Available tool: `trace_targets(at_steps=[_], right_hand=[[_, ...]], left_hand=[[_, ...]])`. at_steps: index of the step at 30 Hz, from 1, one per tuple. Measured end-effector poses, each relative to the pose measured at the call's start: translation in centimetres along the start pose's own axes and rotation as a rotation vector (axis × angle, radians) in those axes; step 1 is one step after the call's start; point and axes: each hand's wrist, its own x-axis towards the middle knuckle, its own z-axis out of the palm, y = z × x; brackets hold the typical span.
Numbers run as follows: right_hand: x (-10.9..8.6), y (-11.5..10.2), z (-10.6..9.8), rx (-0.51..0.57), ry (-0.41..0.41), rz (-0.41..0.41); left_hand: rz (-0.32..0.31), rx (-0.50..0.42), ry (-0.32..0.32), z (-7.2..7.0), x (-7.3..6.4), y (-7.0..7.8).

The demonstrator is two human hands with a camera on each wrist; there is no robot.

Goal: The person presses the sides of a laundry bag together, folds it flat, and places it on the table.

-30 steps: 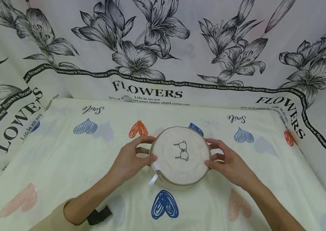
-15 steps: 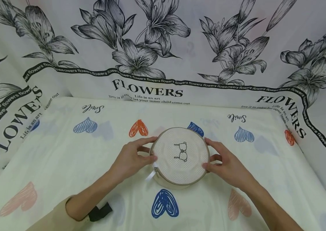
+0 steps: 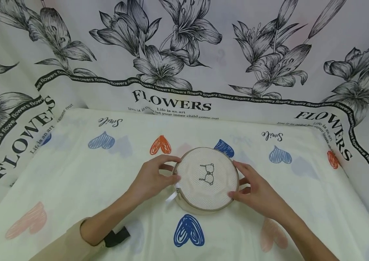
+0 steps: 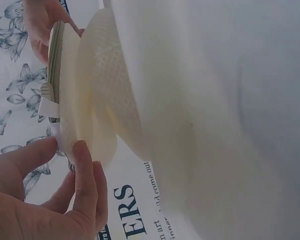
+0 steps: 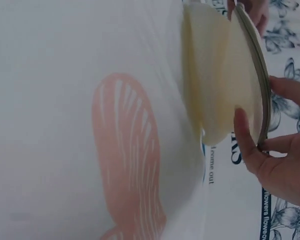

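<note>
A round, pale mesh laundry bag [image 3: 208,195] stands low over the bed-like surface, its circular top facing up. The top bears a black outline print [image 3: 208,174] and a grey zipper [image 3: 215,209] rings its edge. A white tab [image 3: 171,197] sticks out at the near left. My left hand [image 3: 153,177] pinches the left rim, thumb on top. On the opposite side my right hand [image 3: 257,190] holds the rim, thumb over the top edge. Soft mesh sides [image 4: 107,60] sag below the zipper in the left wrist view.
A cream cloth with printed hearts [image 3: 189,230] covers the surface beneath. Behind it hangs a white sheet [image 3: 223,72] with black flower drawings and lettering. A dark band [image 3: 117,236] shows by the left sleeve [image 3: 76,239].
My right thumb has slid nearer along the bag's rim, and more of the bag's near side shows below the zipper. Both hands keep their hold. The head view has shifted slightly.
</note>
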Motion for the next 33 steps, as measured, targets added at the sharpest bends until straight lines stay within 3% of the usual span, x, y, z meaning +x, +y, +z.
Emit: trace_targets(at_steps=[11,18,25,33], right_hand=[[0.2,0.9,1.0,-0.037,0.041,-0.131],[0.1,0.8,1.8,-0.036,0.028,-0.085],[0.0,0.6,2.3,-0.104,0.042,-0.075],[0.0,0.3,2.6,-0.17,0.02,0.004]], left_hand=[[0.048,-0.023,-0.069,0.3,-0.2,-0.2],[0.099,0.047,-0.059,0.6,-0.1,-0.1],[0.142,0.128,-0.04,1.0,0.0,-0.4],[0.158,0.145,-0.06,1.2,0.2,-0.7]])
